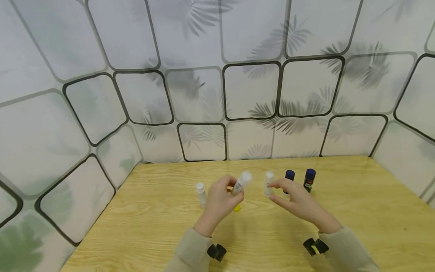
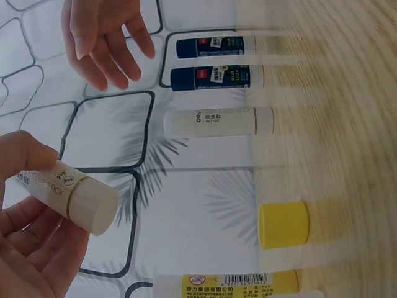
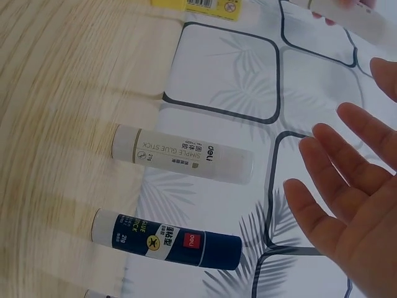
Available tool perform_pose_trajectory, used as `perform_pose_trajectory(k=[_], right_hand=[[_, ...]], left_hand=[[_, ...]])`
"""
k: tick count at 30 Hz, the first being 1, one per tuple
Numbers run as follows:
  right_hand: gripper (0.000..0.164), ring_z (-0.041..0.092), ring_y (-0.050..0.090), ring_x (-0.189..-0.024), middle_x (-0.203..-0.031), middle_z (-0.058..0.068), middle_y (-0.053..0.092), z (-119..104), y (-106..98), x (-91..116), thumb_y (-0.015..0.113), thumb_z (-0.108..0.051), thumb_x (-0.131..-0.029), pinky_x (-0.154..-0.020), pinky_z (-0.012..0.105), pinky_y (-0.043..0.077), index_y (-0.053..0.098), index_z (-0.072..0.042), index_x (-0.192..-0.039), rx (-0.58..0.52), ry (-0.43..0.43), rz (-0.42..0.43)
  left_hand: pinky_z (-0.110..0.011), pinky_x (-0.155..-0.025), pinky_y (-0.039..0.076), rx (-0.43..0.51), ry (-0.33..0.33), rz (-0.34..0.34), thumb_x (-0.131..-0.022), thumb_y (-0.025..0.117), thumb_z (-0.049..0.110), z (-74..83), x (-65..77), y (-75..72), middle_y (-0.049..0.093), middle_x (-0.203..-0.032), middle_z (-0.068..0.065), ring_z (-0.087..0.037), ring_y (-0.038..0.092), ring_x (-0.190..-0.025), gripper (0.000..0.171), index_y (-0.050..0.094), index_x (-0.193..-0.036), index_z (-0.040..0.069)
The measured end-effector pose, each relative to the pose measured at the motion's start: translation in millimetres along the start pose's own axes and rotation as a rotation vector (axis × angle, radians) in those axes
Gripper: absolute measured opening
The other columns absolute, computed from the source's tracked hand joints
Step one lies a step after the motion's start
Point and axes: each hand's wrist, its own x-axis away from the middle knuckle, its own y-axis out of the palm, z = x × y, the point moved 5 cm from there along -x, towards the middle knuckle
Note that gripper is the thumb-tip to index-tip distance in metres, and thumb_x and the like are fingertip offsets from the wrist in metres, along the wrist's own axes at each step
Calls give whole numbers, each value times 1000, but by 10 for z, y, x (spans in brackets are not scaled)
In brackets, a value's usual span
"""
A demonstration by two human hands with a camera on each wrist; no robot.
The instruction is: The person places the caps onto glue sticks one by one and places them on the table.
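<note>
My left hand [image 1: 221,196] grips a white glue stick [image 2: 68,192] between thumb and fingers, tilted and lifted off the table. My right hand [image 1: 295,198] is held with fingers apart beside a second white glue stick [image 3: 183,154], which stands upright; in the right wrist view a gap shows between them. Below my left hand, a yellow cap-like piece [image 2: 283,225] sits on the table. Near it, cut off by the left wrist view's lower edge, is a glue stick with a yellow label [image 2: 229,285].
Two navy glue sticks [image 1: 289,175] [image 1: 309,180] stand to the right, partly behind my right hand. Left of my left hand stands another white stick [image 1: 201,194]. The wooden table [image 1: 136,226] ends at a patterned fabric backdrop [image 1: 251,90].
</note>
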Motion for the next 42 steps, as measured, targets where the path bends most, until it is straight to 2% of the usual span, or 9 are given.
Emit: perform_pose_trajectory(k=[6,16,24,29,34,37,42], right_hand=[[26,18,55,-93,-106,5,58,16,-11,-16,61,-16,-84,-73,38,47,58,-6,-108,7,-14,5],[28,20,55,-94,-104,7,59,62,0,-34,60,-19,-85,-76,39,46,58,-4,-108,11,-4,-6],[28,18,55,-93,-104,5,59,74,28,-34,59,-21,-85,-76,36,46,59,-6,-108,-2,6,-16],[28,18,55,-93,-104,3,58,82,36,-27,59,-22,-85,-76,37,46,58,-5,-108,-5,13,-18],[28,19,55,-94,-104,4,58,90,40,-12,58,-21,-86,-76,41,46,58,-4,-108,-10,9,-26],[27,19,55,-94,-104,3,58,96,36,1,59,-21,-86,-76,40,46,58,-6,-108,0,8,-24],[27,21,55,-96,-105,3,58,109,31,22,58,-22,-86,-77,39,46,58,-7,-109,7,13,-27]], left_hand=[[-23,-62,47,75,-117,21,-73,69,7,-87,-111,118,61,-86,-4,-15,57,-79,18,57,-86,6],[-24,-61,48,135,-250,51,-72,71,7,-219,-255,405,62,-83,-6,-16,58,-76,19,58,-86,4],[-26,-62,48,80,-372,1,-71,71,9,-344,-273,611,61,-82,-5,-16,57,-75,20,55,-83,6],[-25,-58,47,36,-395,-16,-70,72,9,-397,-278,665,60,-79,-5,-14,56,-69,21,54,-81,6],[-23,-54,45,-90,-434,-47,-69,75,16,-473,-267,714,61,-79,-2,-12,56,-65,22,55,-77,9],[-24,-51,42,-151,-432,-70,-69,76,19,-494,-266,742,59,-75,0,-12,53,-61,24,54,-75,10],[-25,-46,36,-189,-424,-119,-69,75,20,-506,-259,786,51,-64,1,-12,45,-54,27,50,-71,9]])
